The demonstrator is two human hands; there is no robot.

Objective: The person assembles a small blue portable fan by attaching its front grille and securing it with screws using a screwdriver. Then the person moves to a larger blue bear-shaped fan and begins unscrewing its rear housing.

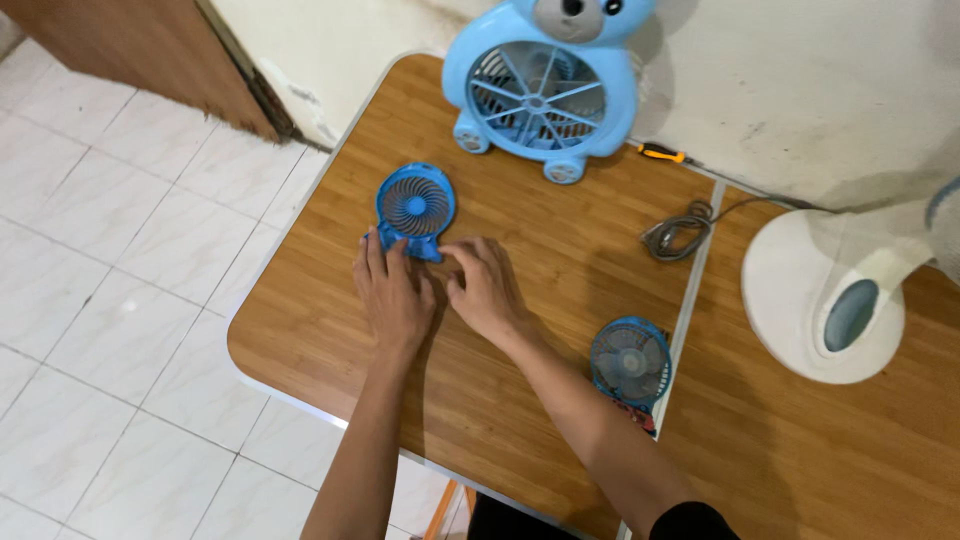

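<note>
Steadying a small blue fan [415,208] lying flat on the counter [560,270], the left hand [392,295] and right hand [487,290] press fingertips on its base, seemingly ungripped; keeping even pressure prevents sliding.

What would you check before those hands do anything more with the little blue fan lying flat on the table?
1. Both hands on the fan: ok. The left hand and right hand touch the base of the small blue fan.
2. Fan lies flat on the wooden table: ok.
3. Firm grip: cannot tell; fingertips cover the base.
4. Space around it: ok. The bear-shaped fan stands apart behind it.
5. Coiled cable away from the hands: ok.
6. Second small fan secure: not ok, it sits over the gap between the tabletops.
</note>
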